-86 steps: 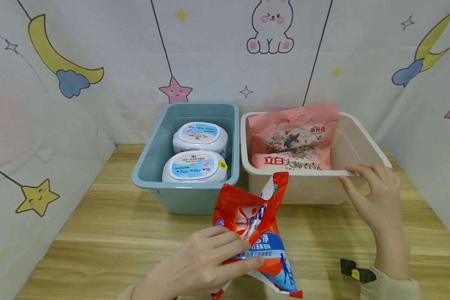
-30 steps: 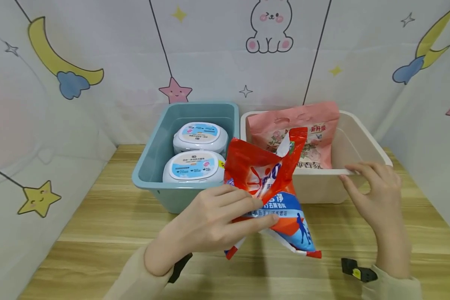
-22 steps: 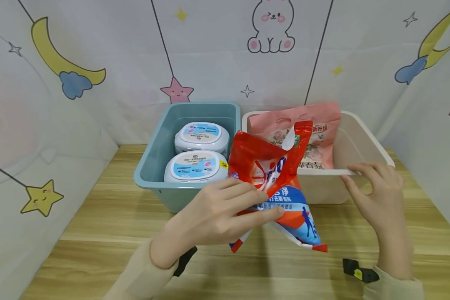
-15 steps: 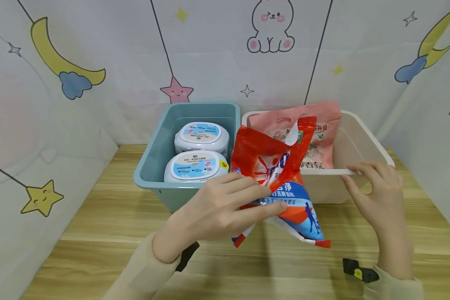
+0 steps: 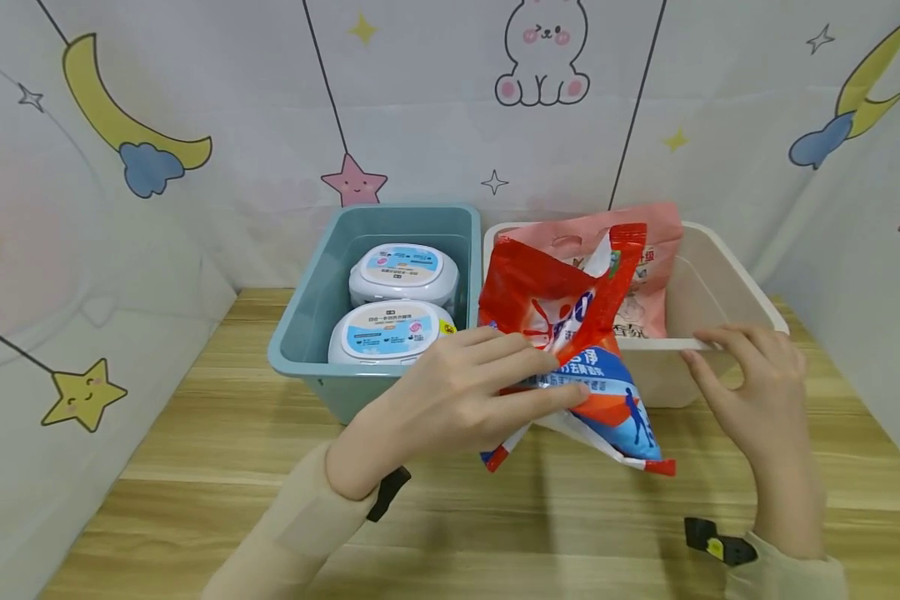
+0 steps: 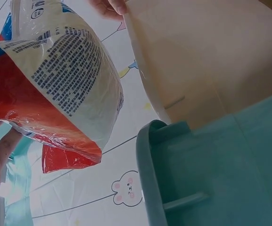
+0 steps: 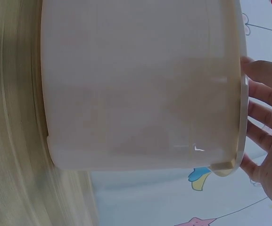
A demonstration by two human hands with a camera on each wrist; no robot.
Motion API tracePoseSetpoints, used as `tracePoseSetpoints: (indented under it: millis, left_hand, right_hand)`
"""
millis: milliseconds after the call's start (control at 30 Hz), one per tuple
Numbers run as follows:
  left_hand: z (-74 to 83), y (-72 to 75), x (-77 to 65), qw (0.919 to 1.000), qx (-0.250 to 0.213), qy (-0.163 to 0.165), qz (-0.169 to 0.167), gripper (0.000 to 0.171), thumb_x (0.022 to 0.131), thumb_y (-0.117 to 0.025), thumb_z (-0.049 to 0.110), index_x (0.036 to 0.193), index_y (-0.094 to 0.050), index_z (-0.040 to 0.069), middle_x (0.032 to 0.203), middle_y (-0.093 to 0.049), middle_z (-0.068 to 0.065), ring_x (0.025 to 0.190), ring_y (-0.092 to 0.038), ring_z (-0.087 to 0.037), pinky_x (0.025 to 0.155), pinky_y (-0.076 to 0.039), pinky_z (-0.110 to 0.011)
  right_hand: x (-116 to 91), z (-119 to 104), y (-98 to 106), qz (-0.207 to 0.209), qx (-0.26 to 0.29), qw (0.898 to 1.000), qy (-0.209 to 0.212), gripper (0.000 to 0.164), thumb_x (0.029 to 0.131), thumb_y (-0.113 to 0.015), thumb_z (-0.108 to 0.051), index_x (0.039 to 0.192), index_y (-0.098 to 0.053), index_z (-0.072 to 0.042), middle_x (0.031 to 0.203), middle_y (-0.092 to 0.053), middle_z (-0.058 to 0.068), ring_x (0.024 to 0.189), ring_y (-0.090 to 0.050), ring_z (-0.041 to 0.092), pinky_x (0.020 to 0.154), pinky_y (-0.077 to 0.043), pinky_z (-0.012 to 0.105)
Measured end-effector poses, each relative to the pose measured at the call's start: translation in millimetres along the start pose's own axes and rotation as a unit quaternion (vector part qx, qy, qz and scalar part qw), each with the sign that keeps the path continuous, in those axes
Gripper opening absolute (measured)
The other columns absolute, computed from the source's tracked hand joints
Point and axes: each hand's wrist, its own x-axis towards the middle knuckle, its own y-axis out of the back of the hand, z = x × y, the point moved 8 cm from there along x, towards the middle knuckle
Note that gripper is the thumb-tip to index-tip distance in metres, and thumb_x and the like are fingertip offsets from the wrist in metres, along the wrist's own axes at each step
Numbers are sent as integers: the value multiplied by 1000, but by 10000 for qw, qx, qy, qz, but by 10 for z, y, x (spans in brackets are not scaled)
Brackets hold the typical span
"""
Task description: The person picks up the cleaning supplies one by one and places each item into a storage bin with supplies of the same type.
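My left hand (image 5: 465,392) grips a red and blue bag of laundry detergent (image 5: 603,379) by its side, fingers across its front and thumb hidden behind. Raised off the table, the bag overlaps the near wall of the cream bin (image 5: 667,379) in the head view. The left wrist view shows its printed back (image 6: 74,70). With thumb outside and fingers over the edge, my right hand (image 5: 757,383) pinches the cream bin's front rim near the right corner; the right wrist view shows this hand (image 7: 267,117) at the rim too. A pink detergent bag (image 5: 663,283) leans inside the cream bin.
Left of the cream bin stands a teal bin (image 5: 345,392) holding two white lidded tubs, the nearer tub (image 5: 386,333) in front of the farther tub (image 5: 401,271). Both bins rest on a wood-grain table (image 5: 217,417) before a patterned cloth backdrop (image 5: 420,83).
My left hand has lifted the red and blue bag from low over the table, up, forward and to the right, towards the cream bin. My right hand has stayed on the rim.
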Motion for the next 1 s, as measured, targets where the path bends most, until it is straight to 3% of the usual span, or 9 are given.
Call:
tracePoseSetpoints:
  millis: [267,433,833,1000]
  left_hand:
    - [-59,-49,63,10000,-42,44,36,27,92,-65,31,116,-67,21,104,-72,2,93,-67,-12,81,-56,-22]
    - [-101,-89,104,9999,-52,84,-45,27,92,-65,31,117,-67,21,107,-72,1,97,-67,-13,84,-56,-23]
    - [-196,-161,175,9997,42,102,225,20,92,-63,27,111,-68,21,103,-73,2,94,-68,-12,81,-57,-23]
    - [-231,-195,218,9997,92,107,182,20,92,-63,27,110,-69,22,102,-73,2,95,-68,-12,82,-56,-23]
  right_hand:
    - [-7,6,12,59,-19,10000,62,25,76,-75,-6,99,-70,1,98,-63,20,95,-48,35,85,-26,48]
    - [-18,6,13,-45,-48,10000,-51,26,75,-75,-3,101,-69,2,99,-62,20,97,-48,37,86,-27,52]
    - [-7,-8,-20,-73,-79,9999,-81,30,73,-77,-1,101,-69,1,98,-62,19,98,-48,36,85,-28,50]
    - [-1,-4,-13,-52,-97,9999,-86,28,75,-75,-3,102,-69,1,98,-61,19,97,-47,37,84,-27,51]
